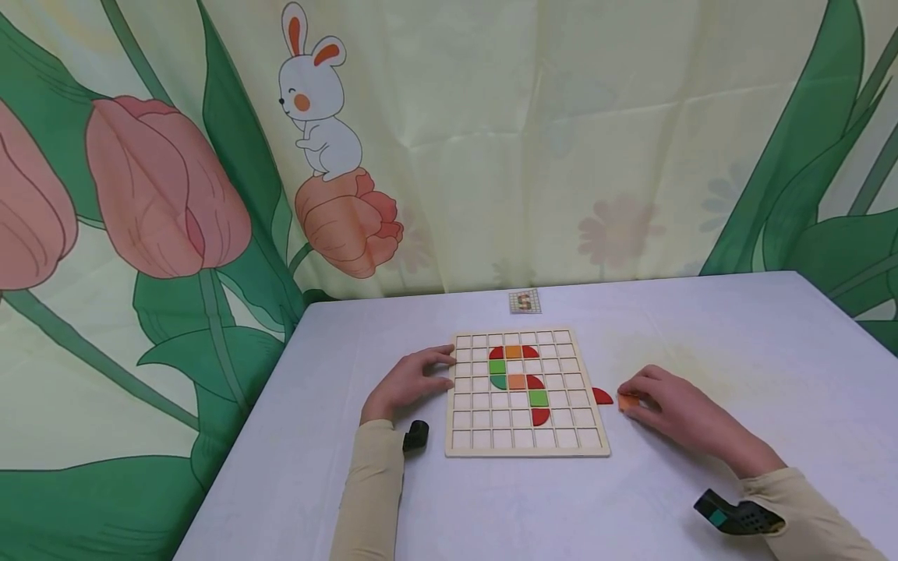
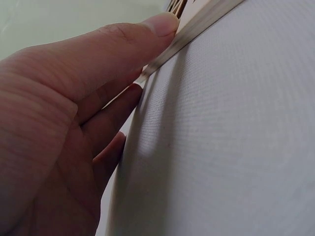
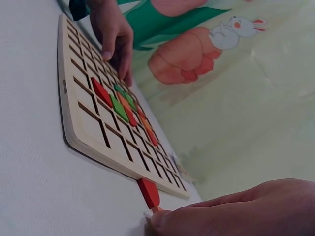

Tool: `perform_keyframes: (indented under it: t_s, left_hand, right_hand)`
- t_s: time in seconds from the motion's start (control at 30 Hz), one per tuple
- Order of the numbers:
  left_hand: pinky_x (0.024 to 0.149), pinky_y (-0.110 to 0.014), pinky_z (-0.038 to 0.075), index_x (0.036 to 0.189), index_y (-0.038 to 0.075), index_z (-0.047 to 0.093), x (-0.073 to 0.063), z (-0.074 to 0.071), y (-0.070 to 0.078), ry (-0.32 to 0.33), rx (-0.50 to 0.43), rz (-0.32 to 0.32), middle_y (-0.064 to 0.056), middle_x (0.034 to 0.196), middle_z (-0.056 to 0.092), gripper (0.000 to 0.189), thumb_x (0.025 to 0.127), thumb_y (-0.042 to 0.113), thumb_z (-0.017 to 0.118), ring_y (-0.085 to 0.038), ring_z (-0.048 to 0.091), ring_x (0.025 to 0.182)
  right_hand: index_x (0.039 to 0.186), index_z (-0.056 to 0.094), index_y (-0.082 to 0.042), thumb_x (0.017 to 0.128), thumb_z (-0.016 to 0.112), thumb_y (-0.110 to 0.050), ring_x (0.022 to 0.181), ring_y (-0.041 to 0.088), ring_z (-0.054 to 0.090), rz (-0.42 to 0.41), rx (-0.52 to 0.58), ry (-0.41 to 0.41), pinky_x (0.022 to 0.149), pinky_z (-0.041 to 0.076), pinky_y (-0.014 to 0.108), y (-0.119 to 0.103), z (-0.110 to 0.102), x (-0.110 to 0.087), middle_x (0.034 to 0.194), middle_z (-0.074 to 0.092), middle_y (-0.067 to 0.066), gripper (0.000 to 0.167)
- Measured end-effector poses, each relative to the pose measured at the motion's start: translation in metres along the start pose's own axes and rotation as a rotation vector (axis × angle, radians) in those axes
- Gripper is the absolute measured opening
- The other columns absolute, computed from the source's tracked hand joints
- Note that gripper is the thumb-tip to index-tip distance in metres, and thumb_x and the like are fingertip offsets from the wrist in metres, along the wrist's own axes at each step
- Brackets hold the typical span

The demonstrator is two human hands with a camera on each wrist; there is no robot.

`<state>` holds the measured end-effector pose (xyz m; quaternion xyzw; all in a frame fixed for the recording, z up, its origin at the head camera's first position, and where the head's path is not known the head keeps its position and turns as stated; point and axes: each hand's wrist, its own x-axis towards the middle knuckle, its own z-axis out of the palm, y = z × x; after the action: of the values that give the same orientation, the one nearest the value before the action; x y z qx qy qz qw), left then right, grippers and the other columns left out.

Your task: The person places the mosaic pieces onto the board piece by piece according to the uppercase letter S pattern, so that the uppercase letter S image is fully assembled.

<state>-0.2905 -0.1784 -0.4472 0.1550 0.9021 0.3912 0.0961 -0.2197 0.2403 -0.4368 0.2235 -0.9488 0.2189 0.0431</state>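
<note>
A wooden grid board [image 1: 484,450] lies flat on the table, with red quarter-round, orange square, green square and dark green quarter-round pieces set in its cells in an S shape. My left hand [image 1: 410,382] touches the board's left edge; its thumb [image 2: 160,27] lies along the rim, the fingers lower. Right of the board, my right hand [image 1: 666,401] pinches an orange square piece [image 1: 627,402] between thumb and fingers, near the tabletop. Between that hand and the board's right edge is a loose red quarter-round piece [image 1: 602,396]. In the right wrist view, the fingers mostly hide the orange piece.
Behind the board, a small card [image 1: 525,301] with a gridded S pattern lies near the table's far edge. A white cloth covers the table [image 1: 701,327]. A printed curtain [image 1: 477,156] with tulips and a rabbit hangs behind. Black wrist devices [image 1: 737,514] sit at both sleeves.
</note>
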Motion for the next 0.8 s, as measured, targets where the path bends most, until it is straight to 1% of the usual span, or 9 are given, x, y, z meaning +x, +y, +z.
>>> perform_keyframes:
  t_s: [0.1, 0.27, 0.33, 0.57, 0.8]
  left_hand:
    - [0.115, -0.036, 0.030, 0.125, 0.015, 0.067, -0.001, -0.001, 0.001, -0.002, -0.003, 0.010, 0.012, 0.147, 0.047, 0.041, 0.085, 0.020, 0.077, -0.013, 0.034, 0.141]
    - [0.115, -0.038, 0.030, 0.124, 0.013, 0.067, -0.001, -0.001, 0.002, -0.004, -0.003, 0.027, 0.008, 0.148, 0.047, 0.041, 0.085, 0.019, 0.077, -0.017, 0.035, 0.141]
    - [0.115, -0.038, 0.030, 0.125, 0.013, 0.067, -0.001, -0.001, 0.001, -0.006, 0.000, 0.027, 0.008, 0.147, 0.047, 0.041, 0.085, 0.019, 0.077, -0.016, 0.035, 0.141]
    - [0.115, -0.038, 0.030, 0.123, 0.014, 0.067, 0.001, -0.001, -0.001, -0.008, -0.017, 0.023, 0.009, 0.147, 0.047, 0.040, 0.085, 0.020, 0.078, -0.016, 0.035, 0.141]
    - [0.115, -0.038, 0.029, 0.122, 0.015, 0.068, 0.001, -0.001, 0.001, -0.002, -0.024, 0.010, 0.008, 0.147, 0.048, 0.040, 0.084, 0.020, 0.078, -0.017, 0.035, 0.141]
  right_hand:
    - [0.104, 0.072, -0.009, 0.082, 0.079, -0.015, 0.087, 0.014, 0.058, -0.008, 0.005, 0.020, 0.076, 0.055, 0.036, -0.001, 0.001, 0.001, 0.097, 0.060, -0.003, 0.024]
    - [0.104, 0.072, -0.008, 0.082, 0.078, -0.011, 0.088, 0.015, 0.060, -0.031, 0.013, 0.052, 0.077, 0.055, 0.037, -0.005, 0.001, 0.004, 0.098, 0.062, -0.003, 0.024]
    - [0.104, 0.072, -0.008, 0.082, 0.078, -0.011, 0.087, 0.015, 0.060, -0.032, 0.021, 0.054, 0.076, 0.055, 0.036, -0.007, 0.000, 0.006, 0.097, 0.062, -0.004, 0.023]
    - [0.106, 0.071, -0.008, 0.085, 0.076, -0.014, 0.086, 0.011, 0.057, -0.029, 0.089, -0.012, 0.075, 0.054, 0.031, -0.025, 0.000, 0.017, 0.098, 0.060, -0.005, 0.022]
    - [0.104, 0.070, -0.008, 0.086, 0.074, -0.018, 0.083, 0.009, 0.054, -0.048, 0.133, -0.104, 0.073, 0.052, 0.027, -0.051, 0.005, 0.032, 0.095, 0.060, -0.005, 0.020]
